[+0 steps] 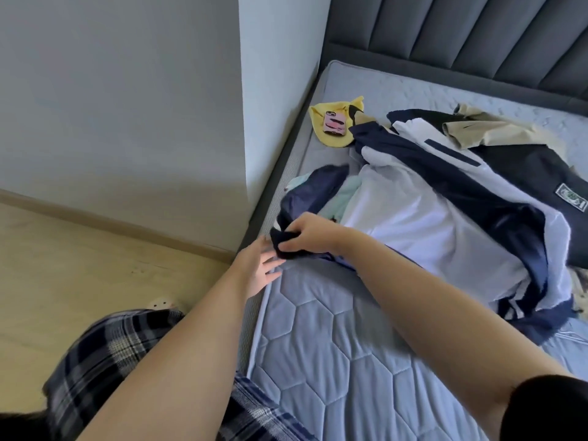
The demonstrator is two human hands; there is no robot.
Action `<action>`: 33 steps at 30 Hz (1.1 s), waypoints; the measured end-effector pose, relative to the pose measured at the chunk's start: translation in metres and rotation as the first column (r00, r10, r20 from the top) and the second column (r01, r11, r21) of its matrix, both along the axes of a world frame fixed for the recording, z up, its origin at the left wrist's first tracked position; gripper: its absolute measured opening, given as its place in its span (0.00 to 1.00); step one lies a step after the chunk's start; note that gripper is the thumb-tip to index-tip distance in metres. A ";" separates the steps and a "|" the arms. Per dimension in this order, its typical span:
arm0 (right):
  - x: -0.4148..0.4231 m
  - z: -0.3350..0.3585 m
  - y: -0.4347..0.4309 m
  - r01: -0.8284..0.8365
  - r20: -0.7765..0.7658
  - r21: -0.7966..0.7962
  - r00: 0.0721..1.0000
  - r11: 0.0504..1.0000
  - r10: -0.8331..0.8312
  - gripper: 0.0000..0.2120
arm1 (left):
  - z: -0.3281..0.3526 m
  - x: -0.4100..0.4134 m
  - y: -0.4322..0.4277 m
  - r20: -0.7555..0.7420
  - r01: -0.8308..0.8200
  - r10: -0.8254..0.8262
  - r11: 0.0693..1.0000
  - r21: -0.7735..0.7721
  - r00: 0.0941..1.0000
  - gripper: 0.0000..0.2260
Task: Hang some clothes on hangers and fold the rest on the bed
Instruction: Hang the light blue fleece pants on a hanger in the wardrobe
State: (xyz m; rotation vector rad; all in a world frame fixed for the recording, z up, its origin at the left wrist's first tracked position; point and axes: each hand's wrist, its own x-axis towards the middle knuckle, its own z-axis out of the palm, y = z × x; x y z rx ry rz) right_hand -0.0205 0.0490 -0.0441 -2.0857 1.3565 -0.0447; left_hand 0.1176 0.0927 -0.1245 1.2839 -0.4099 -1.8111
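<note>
A navy and white jacket [445, 198] lies spread over the bed [334, 345], inside up, on top of other clothes. My right hand [305, 232] grips the dark navy cuff of its sleeve [313, 189] near the bed's left edge. My left hand [259, 268] reaches in just below the cuff with fingers spread, touching the mattress edge and close to the cuff. A beige garment [486, 130] and a black garment with a patch [534, 173] lie at the back right. A pale green piece [345, 194] shows under the jacket.
A yellow cloth [331, 122] with a pink phone [334, 125] on it lies near the bed's far left corner. A white wall [127, 106] and padded headboard [461, 36] border the bed. Wooden floor [63, 281] runs along the left.
</note>
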 end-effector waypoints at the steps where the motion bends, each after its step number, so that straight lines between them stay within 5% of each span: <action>1: 0.005 0.001 0.000 0.026 0.069 -0.085 0.997 0.996 -0.020 0.14 | 0.000 0.002 -0.001 -0.010 -0.029 0.029 1.000 0.012 1.000 0.18; 3: -0.001 0.000 -0.011 0.201 0.017 -0.418 0.977 0.886 -0.214 0.05 | -0.001 0.007 0.001 -0.028 -0.041 0.042 0.999 0.018 0.999 0.19; 4: -0.010 -0.003 -0.017 0.236 -0.102 -0.522 0.937 0.820 -0.334 0.11 | -0.002 0.010 0.002 -0.042 -0.031 0.031 0.999 0.015 0.999 0.20; 6: -0.037 -0.015 -0.022 0.321 -0.349 -0.441 0.799 0.838 -0.489 0.31 | -0.003 0.013 0.004 -0.062 -0.009 0.009 1.000 0.010 0.998 0.20; 8: -0.059 -0.030 -0.014 0.391 -0.454 -0.345 0.726 0.853 -0.516 0.32 | -0.003 0.012 0.004 -0.058 0.001 0.001 1.000 0.025 0.998 0.20; 13: -0.062 -0.048 0.001 0.567 -0.085 -0.362 0.770 0.740 -0.632 0.07 | -0.003 0.003 0.002 0.029 0.001 -0.002 0.999 0.049 1.000 0.19; 17: -0.032 -0.035 0.015 0.558 0.244 -0.031 0.809 0.829 -0.535 0.16 | 0.000 -0.004 0.001 0.006 -0.064 0.064 0.995 0.072 0.998 0.14; 21: -0.007 -0.018 0.029 0.215 0.550 0.418 0.714 0.883 -0.434 0.19 | 0.006 0.000 -0.004 -0.102 -0.125 0.128 0.991 0.038 0.987 0.17; 24: 0.007 -0.021 0.032 0.282 0.404 0.018 0.876 0.959 -0.265 0.12 | 0.004 0.010 -0.002 0.115 -0.116 0.115 0.993 0.009 0.987 0.09; 26: 0.006 -0.031 0.030 0.378 0.210 -0.351 0.923 0.857 -0.322 0.12 | 0.003 0.014 0.000 0.208 -0.118 0.116 0.993 -0.003 0.971 0.12; 28: -0.007 -0.043 0.027 0.485 0.067 -0.540 0.839 0.688 -0.540 0.22 | 0.002 0.015 0.001 0.259 -0.107 0.106 0.994 -0.010 0.960 0.15; 30: -0.029 -0.054 0.027 0.646 0.051 -0.466 0.702 0.605 -0.710 0.37 | 0.002 0.015 -0.001 0.293 -0.106 0.102 0.994 -0.002 0.951 0.13; 33: -0.047 -0.069 0.035 0.818 0.109 -0.157 0.571 0.553 -0.813 0.49 | 0.003 0.011 -0.002 0.314 -0.085 0.065 0.995 0.049 0.947 0.08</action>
